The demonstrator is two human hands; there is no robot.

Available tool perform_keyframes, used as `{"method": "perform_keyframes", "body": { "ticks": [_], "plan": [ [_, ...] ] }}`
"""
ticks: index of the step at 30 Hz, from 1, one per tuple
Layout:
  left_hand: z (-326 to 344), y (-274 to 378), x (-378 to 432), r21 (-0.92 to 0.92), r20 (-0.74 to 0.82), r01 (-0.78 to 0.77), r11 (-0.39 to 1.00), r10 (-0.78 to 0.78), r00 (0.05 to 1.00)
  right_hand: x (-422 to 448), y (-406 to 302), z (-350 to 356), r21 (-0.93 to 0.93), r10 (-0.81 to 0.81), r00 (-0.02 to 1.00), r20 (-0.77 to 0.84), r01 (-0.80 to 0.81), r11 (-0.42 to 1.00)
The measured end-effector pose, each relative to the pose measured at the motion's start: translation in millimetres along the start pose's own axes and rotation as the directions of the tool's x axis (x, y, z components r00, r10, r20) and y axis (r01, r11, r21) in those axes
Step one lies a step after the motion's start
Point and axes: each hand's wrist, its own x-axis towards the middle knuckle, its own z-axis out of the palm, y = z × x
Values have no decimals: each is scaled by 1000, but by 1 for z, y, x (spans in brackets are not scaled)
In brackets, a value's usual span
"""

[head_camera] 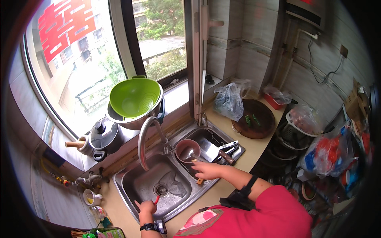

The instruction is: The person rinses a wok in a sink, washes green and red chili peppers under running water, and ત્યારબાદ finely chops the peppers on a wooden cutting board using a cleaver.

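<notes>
My left hand (147, 206) is over the near left rim of the steel sink (135, 178). A slim red object (157, 199), which looks like a chili pepper, is held at its fingers. Grey mesh (175, 186) lies beside the drain (161, 189) in the large basin. My right hand (205, 170) hovers over the smaller basin with its fingers apart. Just beyond it, a metal ladle (188, 154) rests in a pink bowl (180, 145). A cleaver (208, 150) lies right of the bowl, and a wooden handle end (200, 181) shows below my right hand.
The curved faucet (143, 139) arches over the large basin. A lidded pot (105, 136) and a green colander (134, 98) in a steel bowl stand on the sill. At right are a round cutting board (257, 125) with green pieces and a plastic bag (229, 101). A white mug (91, 197) stands left.
</notes>
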Motion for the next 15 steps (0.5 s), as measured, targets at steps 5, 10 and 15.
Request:
{"method": "perform_keyframes", "body": {
  "ticks": [5, 10, 15],
  "plan": [
    [-1, -2, 5, -984, -65, -120, 133, 357, 932, -48, -11, -16, 211, 162, 983, -89, -141, 967],
    [-15, 19, 8, -622, 55, -187, 760, 280, 958, -80, -16, -16, 211, 160, 983, -92, -138, 968],
    [-55, 41, -9, -925, -48, -189, 330, 391, 919, -99, -19, -22, 292, 185, 968, -168, -130, 948]
  ]
}}
